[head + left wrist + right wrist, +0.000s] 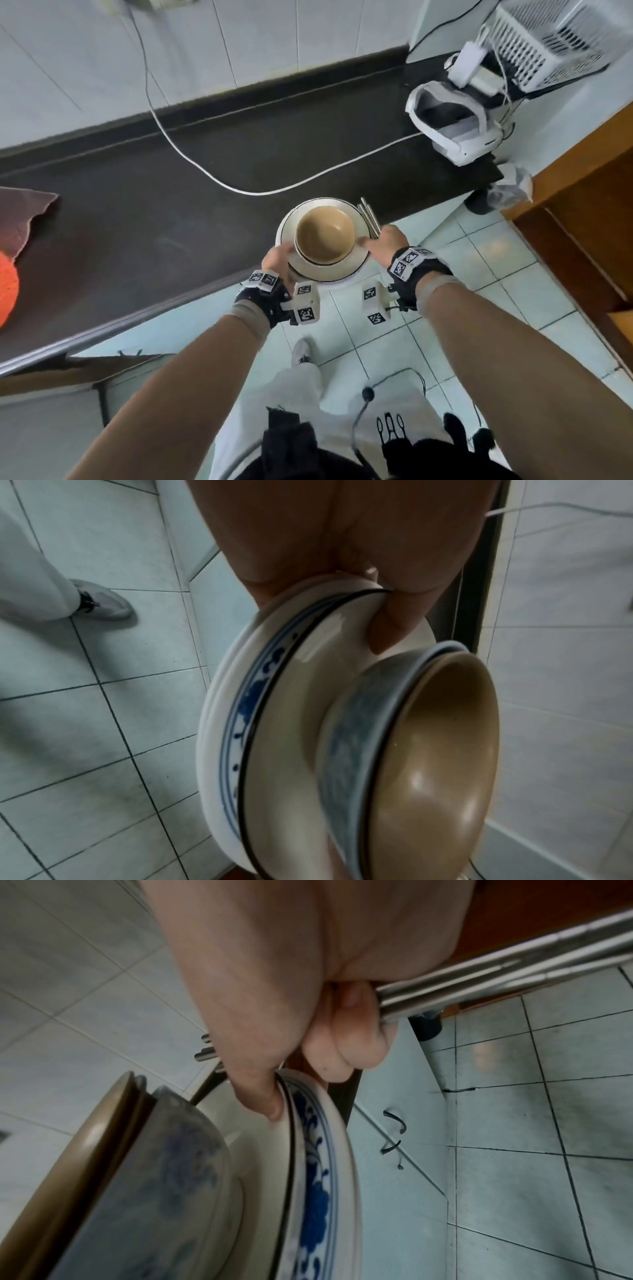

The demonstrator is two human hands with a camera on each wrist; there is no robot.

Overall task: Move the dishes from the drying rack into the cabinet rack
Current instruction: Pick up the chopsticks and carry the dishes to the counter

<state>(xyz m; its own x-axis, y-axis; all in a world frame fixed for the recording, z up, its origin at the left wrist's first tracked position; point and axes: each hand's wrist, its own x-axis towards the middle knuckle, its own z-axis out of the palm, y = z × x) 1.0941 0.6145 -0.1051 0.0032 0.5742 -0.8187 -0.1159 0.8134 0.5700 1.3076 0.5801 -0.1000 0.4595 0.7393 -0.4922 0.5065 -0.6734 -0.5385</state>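
Note:
I carry a stack of white plates (346,265) with blue patterns, and brown-glazed bowls (324,233) nest on top. My left hand (276,257) grips the stack's left rim, thumb over the top plate (294,674) and fingers underneath. My right hand (385,243) grips the right rim (320,1164) the same way and also clamps several metal chopsticks (370,219) in its curled fingers. The chopsticks (496,982) stick out past the hand. The bowls (435,750) sit upright in the plate. The stack hangs in the air between the dark counter and the tiled floor.
A dark counter (154,192) with a white cable (212,171) runs on the left. A white headset (455,123) and a white slatted basket (551,41) stand at its far right end. A wooden cabinet (589,212) is on the right. Pale floor tiles (479,274) lie below.

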